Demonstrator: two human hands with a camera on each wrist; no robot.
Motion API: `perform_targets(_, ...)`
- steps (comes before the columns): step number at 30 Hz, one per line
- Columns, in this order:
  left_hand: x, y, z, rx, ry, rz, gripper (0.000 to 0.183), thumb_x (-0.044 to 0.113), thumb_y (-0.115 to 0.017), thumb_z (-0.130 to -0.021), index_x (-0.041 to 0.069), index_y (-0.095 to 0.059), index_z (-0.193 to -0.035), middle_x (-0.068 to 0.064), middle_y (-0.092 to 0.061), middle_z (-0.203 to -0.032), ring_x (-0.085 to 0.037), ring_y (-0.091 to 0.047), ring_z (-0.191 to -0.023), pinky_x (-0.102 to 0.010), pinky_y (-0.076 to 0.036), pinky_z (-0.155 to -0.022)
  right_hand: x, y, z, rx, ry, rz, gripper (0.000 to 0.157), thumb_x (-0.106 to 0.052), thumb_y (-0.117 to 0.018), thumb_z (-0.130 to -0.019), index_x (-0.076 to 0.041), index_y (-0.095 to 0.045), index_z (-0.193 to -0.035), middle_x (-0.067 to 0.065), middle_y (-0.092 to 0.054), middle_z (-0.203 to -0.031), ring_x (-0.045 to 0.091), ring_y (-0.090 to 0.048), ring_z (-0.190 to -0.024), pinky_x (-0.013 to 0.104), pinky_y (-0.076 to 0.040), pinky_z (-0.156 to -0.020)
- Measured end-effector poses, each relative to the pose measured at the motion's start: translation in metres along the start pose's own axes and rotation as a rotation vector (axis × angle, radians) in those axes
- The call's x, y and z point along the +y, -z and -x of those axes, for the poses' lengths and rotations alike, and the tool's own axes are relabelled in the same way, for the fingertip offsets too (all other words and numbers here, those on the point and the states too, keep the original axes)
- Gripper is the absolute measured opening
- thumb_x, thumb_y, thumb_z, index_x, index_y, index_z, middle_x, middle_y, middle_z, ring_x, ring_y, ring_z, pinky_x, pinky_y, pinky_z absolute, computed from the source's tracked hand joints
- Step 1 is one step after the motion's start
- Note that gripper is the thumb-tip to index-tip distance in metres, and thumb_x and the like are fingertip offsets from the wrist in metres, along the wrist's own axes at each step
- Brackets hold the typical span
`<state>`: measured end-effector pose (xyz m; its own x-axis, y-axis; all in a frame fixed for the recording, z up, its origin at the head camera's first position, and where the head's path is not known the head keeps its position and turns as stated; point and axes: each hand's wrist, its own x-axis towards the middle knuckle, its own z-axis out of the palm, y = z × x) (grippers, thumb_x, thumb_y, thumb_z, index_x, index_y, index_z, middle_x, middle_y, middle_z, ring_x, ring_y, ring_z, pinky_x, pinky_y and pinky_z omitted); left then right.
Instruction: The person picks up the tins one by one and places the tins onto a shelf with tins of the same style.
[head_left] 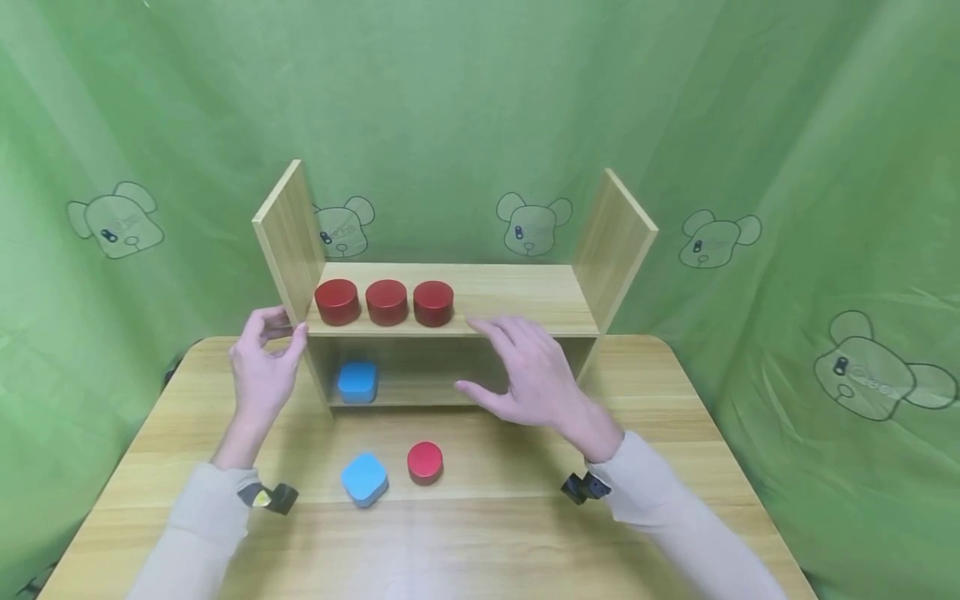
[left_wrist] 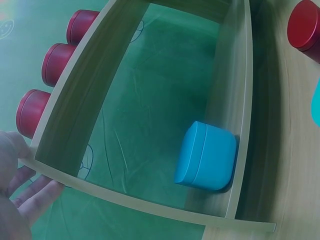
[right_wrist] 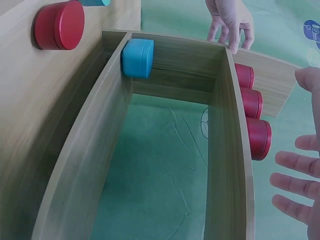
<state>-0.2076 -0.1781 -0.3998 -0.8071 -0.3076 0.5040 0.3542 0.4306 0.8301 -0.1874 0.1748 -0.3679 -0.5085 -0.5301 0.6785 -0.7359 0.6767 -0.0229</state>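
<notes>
My left hand (head_left: 264,367) holds the left side panel of a wooden shelf (head_left: 517,287), thumb at its front edge and fingers on the outer side. Three round red tins (head_left: 387,302) stand in a row on the upper board, towards the left. My right hand (head_left: 536,375) hovers before the right half of the shelf, fingers spread with nothing between them; in the right wrist view its fingers (right_wrist: 295,185) are apart from the nearest red tin (right_wrist: 258,139). On the lower board, at the left end, sits a rounded square blue tin (left_wrist: 210,157).
On the wooden table (head_left: 480,550), in front of the shelf, are another blue tin (head_left: 365,479) and another red tin (head_left: 425,462). Behind hangs a green curtain (head_left: 450,125) printed with mouse heads. The shelf's side panels rise above its upper board.
</notes>
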Motion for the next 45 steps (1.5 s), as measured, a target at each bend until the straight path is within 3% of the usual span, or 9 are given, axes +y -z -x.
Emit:
perform_targets(7,0.000,0.000,0.000,0.003,-0.002,0.001,0.031,0.002,-0.072,-0.096,-0.007,-0.063,-0.124,-0.026,-0.074,-0.118,0.016,-0.059,-0.089,0.002,-0.053,-0.073,-0.006,-0.005,0.014,0.024,0.047,0.025,0.080,-0.073,-0.050,-0.098,-0.006,-0.063,-0.141,0.011,-0.073,-0.121,0.027,-0.070,-0.108,0.040,-0.065,-0.086)
perform_targets(16,0.001,0.000,-0.001,0.005,0.006,0.000,0.031,0.002,-0.072,-0.096,-0.007,-0.063,-0.124,-0.026,-0.074,-0.118,0.016,-0.059,-0.089,0.003,-0.053,-0.073,-0.013,-0.018,0.032,0.041,0.048,0.033,0.076,-0.068,-0.059,-0.095,-0.004,-0.066,-0.136,0.011,-0.075,-0.118,0.026,-0.072,-0.106,0.036,-0.065,-0.084)
perform_targets(20,0.000,0.000,-0.001,0.004,0.006,0.000,0.031,0.002,-0.072,-0.096,-0.007,-0.063,-0.124,-0.025,-0.074,-0.118,0.016,-0.059,-0.089,0.002,-0.053,-0.073,-0.017,-0.025,0.042,-0.005,0.041,0.018,0.075,-0.065,-0.064,-0.093,-0.005,-0.064,-0.138,0.010,-0.074,-0.121,0.025,-0.071,-0.108,0.036,-0.066,-0.086)
perform_targets(27,0.000,0.000,-0.001,0.003,-0.003,0.002,0.031,0.002,-0.072,-0.096,-0.007,-0.064,-0.124,-0.025,-0.074,-0.118,0.016,-0.059,-0.089,0.002,-0.053,-0.073,-0.023,-0.040,0.058,-0.109,0.013,-0.009,0.079,-0.072,-0.049,-0.100,-0.006,-0.061,-0.141,0.008,-0.073,-0.125,0.024,-0.071,-0.114,0.039,-0.066,-0.095)
perform_targets(38,0.000,0.000,0.000,0.001,0.002,0.006,0.030,0.001,-0.072,-0.096,-0.007,-0.063,-0.124,-0.026,-0.074,-0.118,0.015,-0.060,-0.089,0.002,-0.053,-0.073,-0.029,-0.059,0.075,-0.257,-0.043,0.000,0.074,-0.062,-0.071,-0.090,-0.010,-0.060,-0.142,0.007,-0.072,-0.128,0.025,-0.070,-0.118,0.044,-0.064,-0.101)
perform_targets(45,-0.001,-0.001,0.000,0.012,-0.008,0.006,0.030,0.001,-0.072,-0.095,-0.008,-0.063,-0.123,-0.026,-0.074,-0.117,0.017,-0.060,-0.089,0.002,-0.053,-0.072,-0.032,-0.071,0.082,-0.376,-0.094,-0.058,0.076,-0.062,-0.069,-0.092,-0.012,-0.056,-0.148,0.007,-0.068,-0.137,0.025,-0.067,-0.126,0.045,-0.061,-0.108)
